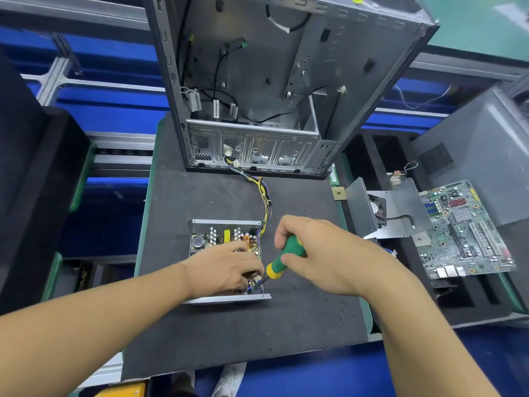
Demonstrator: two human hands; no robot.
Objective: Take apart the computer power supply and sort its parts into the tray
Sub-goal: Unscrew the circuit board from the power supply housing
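Note:
The opened power supply [220, 233] lies on the dark mat, its lid off and its circuit board with capacitors and coils exposed. My left hand [226, 270] rests on the near half of the board, pressing it down and hiding that part. My right hand [320, 253] grips a green and yellow screwdriver [283, 257], whose tip points into the near right corner of the supply. A bundle of yellow, black and purple wires [264, 196] runs from the supply up into the computer case [257, 81]. The supply's metal lid [398, 207] with the fan lies in the black foam tray [463, 299] at the right.
The empty computer case stands at the far edge of the mat [243, 333]. A green motherboard [463, 227] lies in the right tray beside the lid. A small CPU chip [339, 193] sits at the mat's right edge. Another black foam tray [37, 181] is at the left.

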